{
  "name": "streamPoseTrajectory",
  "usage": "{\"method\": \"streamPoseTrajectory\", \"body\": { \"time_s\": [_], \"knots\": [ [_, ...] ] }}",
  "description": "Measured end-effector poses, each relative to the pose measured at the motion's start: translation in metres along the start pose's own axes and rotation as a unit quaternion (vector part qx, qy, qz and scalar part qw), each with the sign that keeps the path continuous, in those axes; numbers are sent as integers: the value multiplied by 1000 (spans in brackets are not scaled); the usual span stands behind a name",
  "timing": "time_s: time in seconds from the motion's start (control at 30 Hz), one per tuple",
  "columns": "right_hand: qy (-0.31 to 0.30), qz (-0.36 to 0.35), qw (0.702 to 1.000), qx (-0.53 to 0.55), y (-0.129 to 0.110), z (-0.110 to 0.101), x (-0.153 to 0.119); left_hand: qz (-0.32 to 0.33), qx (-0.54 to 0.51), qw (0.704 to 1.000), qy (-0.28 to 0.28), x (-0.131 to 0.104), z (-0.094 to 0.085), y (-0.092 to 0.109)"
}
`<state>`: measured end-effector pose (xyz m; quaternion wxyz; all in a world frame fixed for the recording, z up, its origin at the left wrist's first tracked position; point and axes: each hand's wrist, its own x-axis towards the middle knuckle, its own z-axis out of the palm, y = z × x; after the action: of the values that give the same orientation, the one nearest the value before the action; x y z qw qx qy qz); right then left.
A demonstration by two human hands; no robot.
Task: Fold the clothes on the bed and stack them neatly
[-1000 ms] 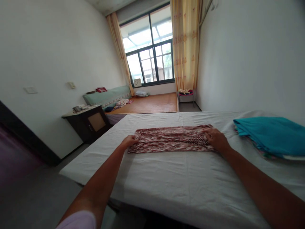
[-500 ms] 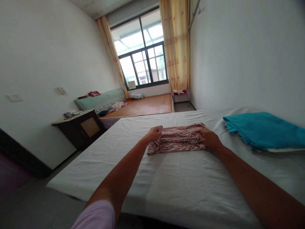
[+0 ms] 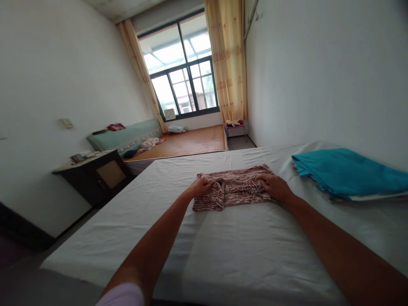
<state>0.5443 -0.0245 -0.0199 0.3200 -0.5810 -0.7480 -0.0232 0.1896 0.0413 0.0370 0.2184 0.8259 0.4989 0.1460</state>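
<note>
A red-and-white patterned cloth (image 3: 242, 182) lies on the white sheet of the near bed (image 3: 242, 246), its left end folded over on itself. At that left end, my left hand (image 3: 200, 187) is closed on the folded part, with the fingertips partly hidden in the fabric. My right hand (image 3: 276, 186) pinches the cloth near its right end, where the fabric is bunched. Right of my right hand lies a folded turquoise cloth (image 3: 347, 172) on top of other folded fabric.
Beyond the sheet is another bed with a brown mat (image 3: 197, 140) and some clothes (image 3: 151, 145). A dark cabinet (image 3: 108, 176) stands at the left. By the curtain is a small pink stool (image 3: 235, 125). A white wall runs along the right.
My left hand has moved slightly down and left, and the cloth's left end now shows a wider folded-over flap. My right hand keeps its hold. The view has shifted slightly.
</note>
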Motion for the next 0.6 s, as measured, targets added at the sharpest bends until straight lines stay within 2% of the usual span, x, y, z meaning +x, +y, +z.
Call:
{"method": "streamPoseTrajectory", "body": {
  "time_s": [0.13,0.2,0.3,0.43,0.53,0.6],
  "knots": [
    [1,6,1000,-2,-2,-2,-1,36,-25,988,146,13,9,4],
    [-1,11,1000,-4,-3,-3,-1,40,-40,979,195,18,13,5],
    [-4,10,1000,-1,-4,-4,-1,45,4,985,167,16,27,3],
    [-7,3,1000,1,-5,-3,0,53,90,988,114,1,56,11],
    [-12,-3,1000,4,-6,-3,0,62,47,993,85,-9,70,32],
    [-12,-4,1000,6,-7,-3,-1,103,-33,992,62,-10,68,47]
  ]
}}
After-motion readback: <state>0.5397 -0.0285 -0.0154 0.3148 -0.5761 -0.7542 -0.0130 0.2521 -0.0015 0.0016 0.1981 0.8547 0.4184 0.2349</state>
